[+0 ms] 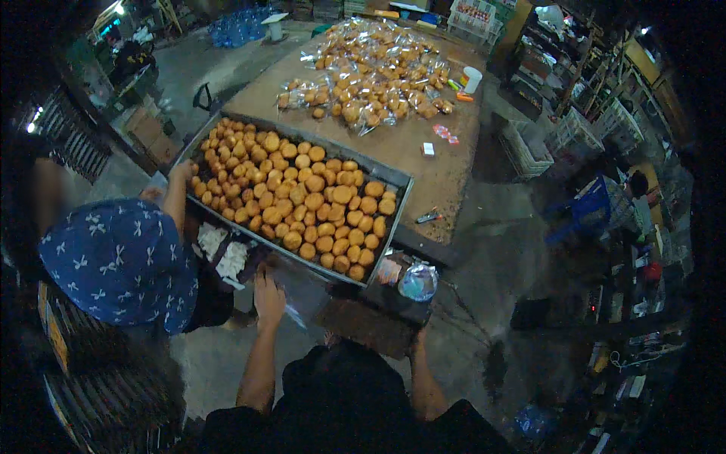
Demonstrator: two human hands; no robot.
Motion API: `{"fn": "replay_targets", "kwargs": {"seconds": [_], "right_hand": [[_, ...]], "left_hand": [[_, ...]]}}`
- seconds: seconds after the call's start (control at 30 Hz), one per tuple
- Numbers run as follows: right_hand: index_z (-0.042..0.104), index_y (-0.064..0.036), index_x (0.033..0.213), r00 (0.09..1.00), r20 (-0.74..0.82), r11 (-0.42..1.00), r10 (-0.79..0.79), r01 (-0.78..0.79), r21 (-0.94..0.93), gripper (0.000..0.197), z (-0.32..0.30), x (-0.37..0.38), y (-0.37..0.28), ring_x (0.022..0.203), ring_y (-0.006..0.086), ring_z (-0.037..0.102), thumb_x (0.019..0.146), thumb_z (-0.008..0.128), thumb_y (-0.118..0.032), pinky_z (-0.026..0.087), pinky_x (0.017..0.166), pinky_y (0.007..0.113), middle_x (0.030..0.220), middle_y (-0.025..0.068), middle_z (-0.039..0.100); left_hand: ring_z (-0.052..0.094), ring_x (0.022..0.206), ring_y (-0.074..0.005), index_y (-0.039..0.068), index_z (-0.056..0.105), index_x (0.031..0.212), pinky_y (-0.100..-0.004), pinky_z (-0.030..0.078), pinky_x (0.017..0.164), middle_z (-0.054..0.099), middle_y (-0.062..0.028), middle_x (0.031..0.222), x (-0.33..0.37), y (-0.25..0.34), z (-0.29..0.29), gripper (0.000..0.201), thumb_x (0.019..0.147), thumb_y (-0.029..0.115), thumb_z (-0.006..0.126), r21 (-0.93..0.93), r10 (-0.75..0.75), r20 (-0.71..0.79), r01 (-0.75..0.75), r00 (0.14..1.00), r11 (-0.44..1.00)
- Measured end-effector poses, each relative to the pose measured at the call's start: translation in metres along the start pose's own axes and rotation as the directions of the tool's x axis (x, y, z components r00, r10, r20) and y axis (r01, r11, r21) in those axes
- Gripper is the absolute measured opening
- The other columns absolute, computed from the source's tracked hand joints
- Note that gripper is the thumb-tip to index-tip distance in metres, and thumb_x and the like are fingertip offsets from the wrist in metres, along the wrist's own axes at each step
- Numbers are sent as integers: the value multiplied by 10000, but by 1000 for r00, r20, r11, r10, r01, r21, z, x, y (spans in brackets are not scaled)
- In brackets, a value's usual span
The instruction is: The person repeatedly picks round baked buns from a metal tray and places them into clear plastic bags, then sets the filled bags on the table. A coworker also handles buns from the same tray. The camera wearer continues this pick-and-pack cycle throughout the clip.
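Note:
My left hand (268, 299) is below the near edge of a large metal tray (302, 266), its fingers stretched forward beside clear plastic bags (306, 295). It looks open, though dim light blurs the fingertips. Round golden-brown buns (291, 193) fill the tray in rows. At the right edge of a brown, box-like surface (363, 325) is my right hand (417, 340); its fingers are hidden and I cannot tell whether it grips that edge. Just beyond it sits a shiny clear plastic bundle (418, 281) next to a small pinkish packet (390, 271).
On the left, another person in a dark blue patterned top (121, 261) has a hand (181, 172) at the tray's left end. Bagged buns (370, 72) pile on the table (363, 147), near a white cup (470, 78) and a cutter (429, 216). Crates (525, 151) stand right.

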State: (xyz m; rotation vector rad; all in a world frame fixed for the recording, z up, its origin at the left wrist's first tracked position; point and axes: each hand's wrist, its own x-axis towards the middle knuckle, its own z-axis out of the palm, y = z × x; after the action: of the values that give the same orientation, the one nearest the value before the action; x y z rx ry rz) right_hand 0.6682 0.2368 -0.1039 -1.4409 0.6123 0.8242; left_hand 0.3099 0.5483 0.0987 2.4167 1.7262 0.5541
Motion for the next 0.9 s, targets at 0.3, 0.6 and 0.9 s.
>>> {"fn": "replay_targets", "kwargs": {"seconds": [0.3,0.6,0.9], "right_hand": [[625,-32,1270,981,-142,990,-133,138,23,504,12,38,-22,961,264,690,1047,516,-471,533,868,356,1116,117,707],[677,-16,1188,128,-525,489,-842,593,-640,470,-72,18,-167,939,272,686,1056,497,-429,533,879,339,1062,127,718],[706,10,1088,-31,418,-2,-908,998,69,420,80,-234,-186,924,295,688,1019,550,-373,530,898,368,1017,143,724]], "left_hand": [[493,1279,-460,-49,507,1407,-518,418,1090,497,-265,1408,9,13,0,601,877,131,726,113,-121,69,113,990,987],[414,1348,-519,165,414,1544,-575,435,1074,421,-274,1505,71,-31,-30,812,845,300,806,82,-525,-472,628,708,774],[517,1181,-496,-44,521,1296,-533,427,1021,523,-292,1245,61,-75,-26,482,829,-52,640,-297,-520,-447,428,728,854]]}}
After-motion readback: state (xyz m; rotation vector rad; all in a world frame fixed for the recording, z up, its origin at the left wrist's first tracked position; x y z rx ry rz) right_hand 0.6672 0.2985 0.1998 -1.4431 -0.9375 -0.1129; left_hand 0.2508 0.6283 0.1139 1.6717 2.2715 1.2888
